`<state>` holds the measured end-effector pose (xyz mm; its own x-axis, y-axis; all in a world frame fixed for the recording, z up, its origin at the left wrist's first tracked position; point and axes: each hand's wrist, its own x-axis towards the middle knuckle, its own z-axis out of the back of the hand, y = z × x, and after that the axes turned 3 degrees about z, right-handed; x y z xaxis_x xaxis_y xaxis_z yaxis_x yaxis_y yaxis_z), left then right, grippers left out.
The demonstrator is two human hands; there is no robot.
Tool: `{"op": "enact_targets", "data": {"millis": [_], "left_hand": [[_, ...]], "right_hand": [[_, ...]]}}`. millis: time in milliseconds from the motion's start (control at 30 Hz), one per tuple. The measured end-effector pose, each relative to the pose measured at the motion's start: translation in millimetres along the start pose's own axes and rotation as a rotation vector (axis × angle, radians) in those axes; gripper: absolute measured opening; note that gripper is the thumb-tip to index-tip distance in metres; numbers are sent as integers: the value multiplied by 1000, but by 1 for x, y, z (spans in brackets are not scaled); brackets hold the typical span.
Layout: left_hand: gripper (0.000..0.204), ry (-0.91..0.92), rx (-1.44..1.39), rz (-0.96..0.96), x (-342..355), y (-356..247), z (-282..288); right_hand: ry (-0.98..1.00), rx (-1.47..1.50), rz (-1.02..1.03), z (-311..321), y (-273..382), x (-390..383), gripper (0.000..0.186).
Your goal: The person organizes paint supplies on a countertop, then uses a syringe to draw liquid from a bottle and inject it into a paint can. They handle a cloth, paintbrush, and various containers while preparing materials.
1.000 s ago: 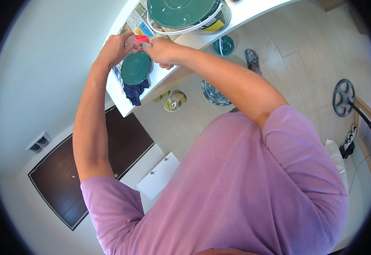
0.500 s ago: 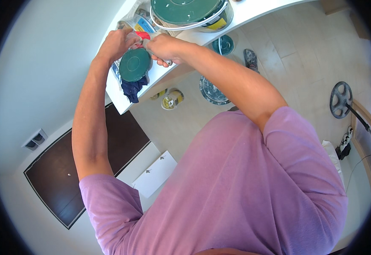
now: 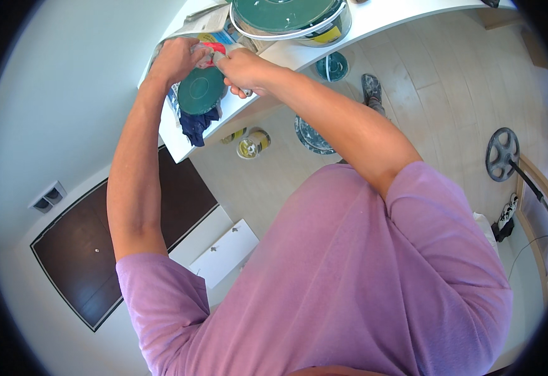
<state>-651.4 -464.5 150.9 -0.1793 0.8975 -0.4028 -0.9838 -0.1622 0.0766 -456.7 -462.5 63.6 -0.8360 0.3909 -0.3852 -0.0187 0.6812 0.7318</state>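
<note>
Both my hands meet over the far left end of a white counter [image 3: 170, 135]. My left hand [image 3: 179, 57] is closed on a crumpled clear plastic bag with red parts [image 3: 212, 51]. Close beside it, my right hand [image 3: 244, 67] wraps round a tool handle [image 3: 246, 93], whose rounded end shows below the fingers. The tool's working end is hidden at the bag, so its kind is unclear. Just below the hands lies a round green lid [image 3: 200, 91], with a dark blue cloth [image 3: 195, 127] under its near side.
A large bucket with a green lid [image 3: 286, 14] stands right of my hands, on newspaper [image 3: 208, 20] beside the wall. On the floor are a tub with yellow marking [image 3: 253, 144], a smeared dark bucket [image 3: 313, 135], a small green-topped bucket [image 3: 332, 66] and a shoe [image 3: 371, 86].
My left hand has turned slightly at the bag, and its fingers are drawn up a little. My right hand keeps its grip. The whole view has shifted slightly.
</note>
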Motion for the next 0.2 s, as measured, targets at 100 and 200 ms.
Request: {"op": "enact_targets", "data": {"millis": [100, 200], "left_hand": [[53, 44, -13, 53, -1, -4, 4], [54, 46, -7, 59, 1, -3, 4]], "right_hand": [[-28, -18, 50, -4, -2, 5, 40], [-36, -63, 40, -4, -4, 2, 40]]}}
